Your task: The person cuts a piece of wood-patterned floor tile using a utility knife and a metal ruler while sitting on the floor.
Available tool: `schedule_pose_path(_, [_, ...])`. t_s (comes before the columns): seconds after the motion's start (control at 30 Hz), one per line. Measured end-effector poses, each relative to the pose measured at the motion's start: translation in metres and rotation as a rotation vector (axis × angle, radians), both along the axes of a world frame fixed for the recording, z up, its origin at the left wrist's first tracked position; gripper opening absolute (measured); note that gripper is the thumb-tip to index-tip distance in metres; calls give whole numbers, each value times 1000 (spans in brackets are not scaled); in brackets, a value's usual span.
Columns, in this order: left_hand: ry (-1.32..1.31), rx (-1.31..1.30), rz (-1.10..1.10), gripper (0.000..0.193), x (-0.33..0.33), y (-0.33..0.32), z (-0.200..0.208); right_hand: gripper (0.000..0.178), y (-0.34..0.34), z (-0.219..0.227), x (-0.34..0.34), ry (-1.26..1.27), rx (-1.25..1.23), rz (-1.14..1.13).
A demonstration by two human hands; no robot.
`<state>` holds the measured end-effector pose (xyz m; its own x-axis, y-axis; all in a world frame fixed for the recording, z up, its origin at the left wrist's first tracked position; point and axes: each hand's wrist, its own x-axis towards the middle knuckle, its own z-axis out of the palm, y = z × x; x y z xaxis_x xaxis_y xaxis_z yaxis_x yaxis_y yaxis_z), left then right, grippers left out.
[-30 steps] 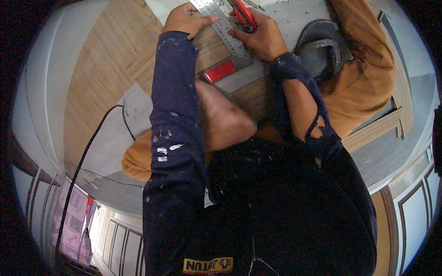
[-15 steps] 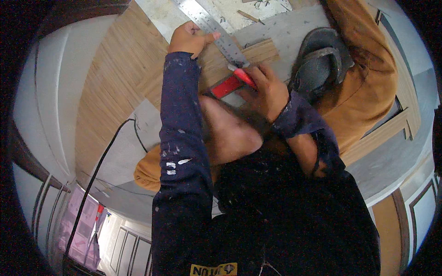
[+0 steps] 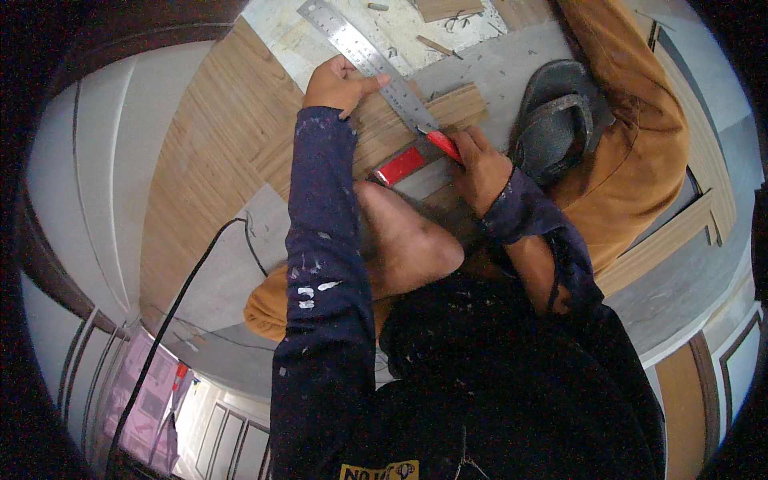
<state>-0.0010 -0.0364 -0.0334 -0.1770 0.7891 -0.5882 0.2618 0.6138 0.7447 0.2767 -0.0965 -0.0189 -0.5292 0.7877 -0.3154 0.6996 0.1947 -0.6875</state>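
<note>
My left hand (image 3: 336, 86) presses on a steel square (image 3: 370, 60), its thumb on the blade and its fingers curled at the blade's left edge. The blade lies slantwise across a wood-grain plank (image 3: 456, 108), and the square's dark stock with a red inlay (image 3: 398, 166) lies near my bare knee. In my right hand (image 3: 483, 172) is a red utility knife (image 3: 445, 147), its tip by the lower end of the steel blade. Some of the right fingers are hidden behind the knife and hand.
Laid wood-grain planks (image 3: 212, 136) cover the floor at left. A pencil-like stick (image 3: 439, 47) and dark scraps lie on a pale board ahead. My foot in a black sandal (image 3: 556, 120) stands at right. A black cable (image 3: 180, 292) runs along the left, and L-shaped plank pieces (image 3: 680, 232) lie at far right.
The view has shifted slightly. My right hand with the knife has moved a little down and right along the square, uncovering more of its stock. The left hand still presses the blade.
</note>
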Motion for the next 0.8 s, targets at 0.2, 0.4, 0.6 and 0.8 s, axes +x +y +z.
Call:
schedule_pose_path(0.2, [7,87,-30,40,-3,0,-3,42,4,2,4,-44,-67,-6])
schedule_pose_path(0.4, [31,50,-92,47,-4,0,-6,42,-1,-9,2,97,96,-17])
schedule_pose_path(0.6, [20,152,44,36,-10,-3,1,40,11,-8,-12,75,129,39])
schedule_pose_path(0.8, [230,102,32,49,-25,2,19,33,30,-19,-29,76,133,40])
